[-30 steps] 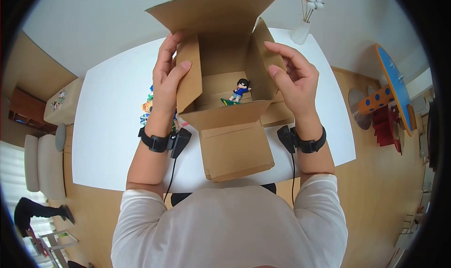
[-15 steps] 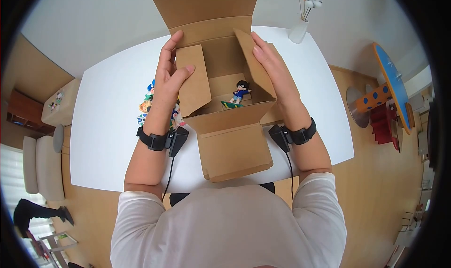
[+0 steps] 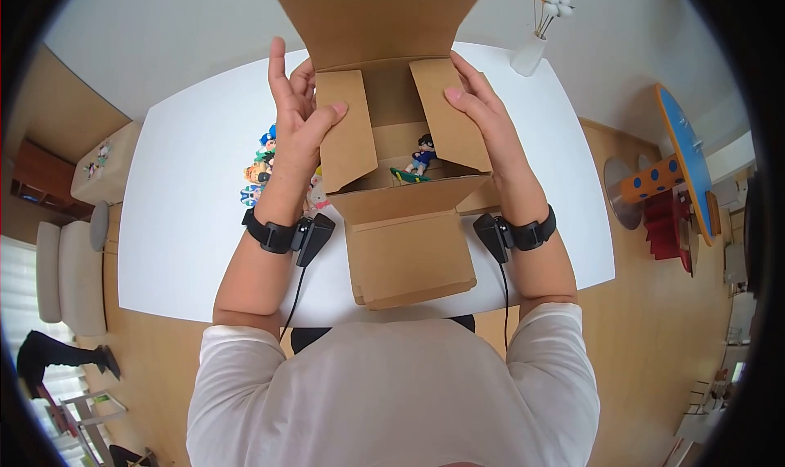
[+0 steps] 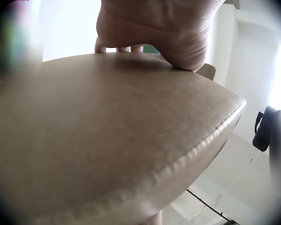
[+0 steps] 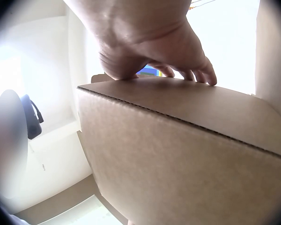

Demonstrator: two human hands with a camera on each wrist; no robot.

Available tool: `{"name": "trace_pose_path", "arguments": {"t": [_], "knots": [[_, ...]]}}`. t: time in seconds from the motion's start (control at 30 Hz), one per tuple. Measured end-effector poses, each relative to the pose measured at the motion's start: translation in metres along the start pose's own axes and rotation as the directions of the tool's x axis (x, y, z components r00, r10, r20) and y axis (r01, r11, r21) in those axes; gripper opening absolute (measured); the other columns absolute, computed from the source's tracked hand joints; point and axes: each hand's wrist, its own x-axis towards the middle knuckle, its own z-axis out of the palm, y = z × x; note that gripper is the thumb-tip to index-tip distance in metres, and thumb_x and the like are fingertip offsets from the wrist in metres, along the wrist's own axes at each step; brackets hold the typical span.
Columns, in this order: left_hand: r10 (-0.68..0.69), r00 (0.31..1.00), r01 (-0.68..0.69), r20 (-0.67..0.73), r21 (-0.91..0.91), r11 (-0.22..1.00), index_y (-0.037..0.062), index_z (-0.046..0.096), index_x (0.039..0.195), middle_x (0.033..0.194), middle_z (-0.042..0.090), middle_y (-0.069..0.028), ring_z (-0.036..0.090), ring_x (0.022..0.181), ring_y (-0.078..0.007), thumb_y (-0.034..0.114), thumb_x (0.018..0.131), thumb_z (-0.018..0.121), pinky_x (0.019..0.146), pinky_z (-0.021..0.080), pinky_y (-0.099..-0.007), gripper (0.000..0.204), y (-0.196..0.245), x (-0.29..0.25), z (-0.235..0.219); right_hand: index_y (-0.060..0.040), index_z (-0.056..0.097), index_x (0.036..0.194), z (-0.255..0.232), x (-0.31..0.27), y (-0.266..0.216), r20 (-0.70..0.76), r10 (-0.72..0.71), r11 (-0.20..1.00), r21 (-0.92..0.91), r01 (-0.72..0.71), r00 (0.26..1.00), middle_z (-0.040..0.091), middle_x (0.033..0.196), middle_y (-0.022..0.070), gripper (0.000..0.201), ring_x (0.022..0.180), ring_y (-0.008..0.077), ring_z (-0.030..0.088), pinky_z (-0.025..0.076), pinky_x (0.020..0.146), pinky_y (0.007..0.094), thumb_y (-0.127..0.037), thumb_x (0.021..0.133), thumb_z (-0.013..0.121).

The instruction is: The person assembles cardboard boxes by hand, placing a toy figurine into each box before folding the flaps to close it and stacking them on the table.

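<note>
Box [image 3: 401, 201] sits between my left hand [image 3: 307, 127] and right hand [image 3: 489, 115], figure [image 3: 423, 158] tilted inside, close by right flap [image 3: 458, 137]. Left: loosely spread, index raised, thumb pressing left flap [image 3: 347, 144]. Right: fingers extended along outer wall [image 5: 206, 101], thumb on right flap. Neither grips anything; thumbs probably stop flaps springing up, fingers brace walls. Forearms [image 3: 255, 280] reach forward over table [image 3: 192, 172].

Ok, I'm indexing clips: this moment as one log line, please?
left hand: touching left flap; right hand: touching right flap; figure: in box; back flap: up
</note>
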Motion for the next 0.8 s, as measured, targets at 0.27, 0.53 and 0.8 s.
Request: {"name": "trace_pose_path", "arguments": {"t": [0.27,0.53,0.8], "knots": [[0.009,1.000,-0.010,0.029,0.022,1.000,0.0100,0.059,0.122,0.142,0.046,-0.0097,0.052,0.123,-0.0192,0.008,0.089,0.065,0.104,0.042,-0.0329,0.033,-0.018,0.001,-0.008,-0.0049,0.040,0.151,-0.003,0.001,0.011,-0.075,-0.038,0.994,-0.100,0.031,0.996,0.050,0.147,0.0119,0.056,0.137,0.0208,0.045,0.034,0.112,0.0312,-0.024,0.099,0.052],[0.057,0.997,-0.062,0.047,0.101,0.993,0.0063,0.063,0.112,0.144,0.045,-0.0093,0.051,0.120,-0.0189,0.019,0.097,0.049,0.102,0.042,-0.0327,0.024,-0.029,0.001,-0.012,-0.0061,0.031,0.155,-0.012,0.002,0.021,0.050,-0.170,0.968,-0.179,0.176,0.984,0.036,0.156,0.0143,0.058,0.144,0.0250,0.034,0.029,0.115,0.0342,-0.030,0.103,0.042],[0.031,0.994,-0.028,0.104,-0.023,0.999,0.0035,0.063,0.110,0.143,0.046,-0.0109,0.047,0.125,-0.0229,0.040,0.101,0.032,0.106,0.037,-0.0380,0.049,-0.024,0.004,-0.021,-0.0048,0.041,0.150,-0.008,0.006,0.019,-0.048,-0.123,0.989,-0.084,0.119,0.991,0.046,0.150,0.0120,0.058,0.140,0.0227,0.042,0.031,0.115,0.0346,-0.038,0.104,0.039]]}}
